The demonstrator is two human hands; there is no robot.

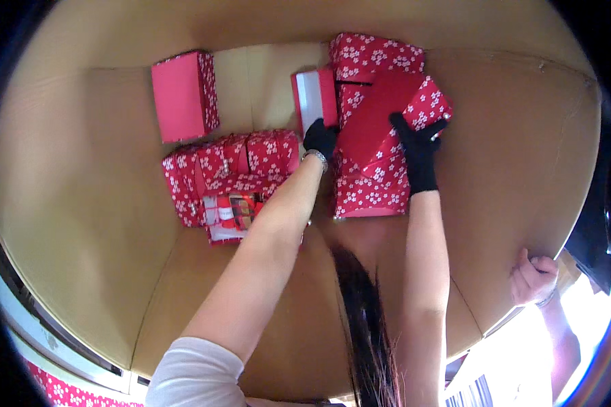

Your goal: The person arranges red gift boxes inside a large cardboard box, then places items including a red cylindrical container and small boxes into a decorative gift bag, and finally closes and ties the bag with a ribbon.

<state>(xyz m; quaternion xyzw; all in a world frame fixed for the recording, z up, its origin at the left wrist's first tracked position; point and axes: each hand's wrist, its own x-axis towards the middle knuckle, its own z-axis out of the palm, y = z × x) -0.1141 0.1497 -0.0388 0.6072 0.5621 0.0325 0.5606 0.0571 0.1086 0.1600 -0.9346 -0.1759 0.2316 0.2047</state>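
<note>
In black gloves, both my hands reach into a deep cardboard box [295, 285]. My left hand [320, 138] is at the lower end of an upright red box with a whitish panel [310, 99]; its fingertips are hidden. My right hand [418, 145], fingers spread, lies on a tilted red box with white blossoms and a plain red part [382, 114]. Beneath it are more blossom-print boxes [374, 196]. Left of my hands, several blossom boxes [265, 152] stand close together, one with a see-through window [234, 211]. A box with a plain pink face [178, 99] stands at the upper left.
The cardboard box's walls rise all round. Another person's bare hand [534, 277] is at its right rim. Long dark hair [359, 305] hangs between my forearms. Blossom-print material [74, 389] shows outside the box at the lower left.
</note>
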